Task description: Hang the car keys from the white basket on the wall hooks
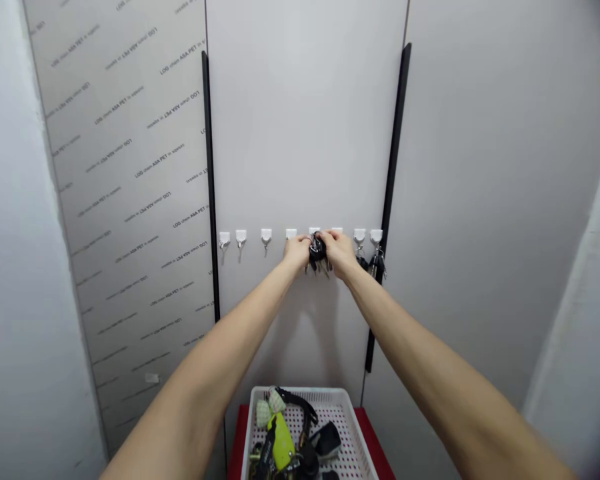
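Observation:
Both hands meet at a bunch of keys (317,248) with dark fobs, right under a white hook (315,232) on the pale cabinet panel. My left hand (298,251) pinches the bunch from its left side. From the other side, my right hand (339,249) closes its fingers on the top of the same bunch. Several metal keys dangle below the fingers. Whether the ring sits on the hook is hidden by the fingers. Further right, another key bunch (377,264) with black fobs hangs from a hook (376,236).
Hooks such as the far-left one (224,238) continue the row. Below, a white perforated basket (347,398) stands on a red surface (375,443), holding a yellow-green item (281,440), a black strap (300,403) and other dark things. Long black handles (209,167) edge the panel.

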Action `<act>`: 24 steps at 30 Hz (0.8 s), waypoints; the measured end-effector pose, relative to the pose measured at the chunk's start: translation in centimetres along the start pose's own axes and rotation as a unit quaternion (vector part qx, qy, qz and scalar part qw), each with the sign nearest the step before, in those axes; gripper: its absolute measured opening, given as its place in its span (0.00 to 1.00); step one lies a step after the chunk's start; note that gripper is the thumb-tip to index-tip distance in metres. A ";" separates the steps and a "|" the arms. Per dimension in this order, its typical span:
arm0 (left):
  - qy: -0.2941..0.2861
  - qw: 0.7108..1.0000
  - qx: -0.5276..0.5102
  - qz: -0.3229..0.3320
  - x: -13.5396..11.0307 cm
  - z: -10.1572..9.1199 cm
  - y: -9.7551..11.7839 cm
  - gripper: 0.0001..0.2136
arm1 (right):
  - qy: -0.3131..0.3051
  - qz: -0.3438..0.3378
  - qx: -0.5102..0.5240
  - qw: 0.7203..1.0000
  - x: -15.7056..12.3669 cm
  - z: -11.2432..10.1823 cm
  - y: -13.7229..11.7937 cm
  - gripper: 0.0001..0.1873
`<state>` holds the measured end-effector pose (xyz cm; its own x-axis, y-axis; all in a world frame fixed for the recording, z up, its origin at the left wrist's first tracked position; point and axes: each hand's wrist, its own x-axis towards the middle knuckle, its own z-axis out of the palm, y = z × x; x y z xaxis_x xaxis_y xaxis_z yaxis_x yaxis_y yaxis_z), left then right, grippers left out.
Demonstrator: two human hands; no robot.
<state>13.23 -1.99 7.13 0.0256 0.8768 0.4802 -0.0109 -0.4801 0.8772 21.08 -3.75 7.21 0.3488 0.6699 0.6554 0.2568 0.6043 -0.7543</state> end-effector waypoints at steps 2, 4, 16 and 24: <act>-0.001 0.999 -0.040 0.009 -0.3 -0.2 0.8 0.11 | -0.015 -0.003 0.012 1.000 -0.1 0.0 -0.9 0.11; -0.010 0.998 -0.068 0.008 -1.6 -0.7 0.6 0.11 | -0.035 -0.008 0.007 0.999 -1.4 -0.5 -1.0 0.12; -0.225 0.921 0.268 -0.170 -17.4 -2.9 -16.5 0.11 | -0.251 0.168 -0.196 0.933 -20.9 -5.4 12.7 0.14; -0.322 0.817 0.469 -0.098 -19.3 -1.8 -15.9 0.11 | -0.346 0.163 -0.290 0.877 -23.3 -7.4 15.0 0.12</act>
<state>11.06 -11.25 -16.06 0.4581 0.8882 -0.0351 0.8192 -0.4065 0.4044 23.44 -13.50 -19.65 -0.0903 0.9890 0.1175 0.7306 0.1460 -0.6671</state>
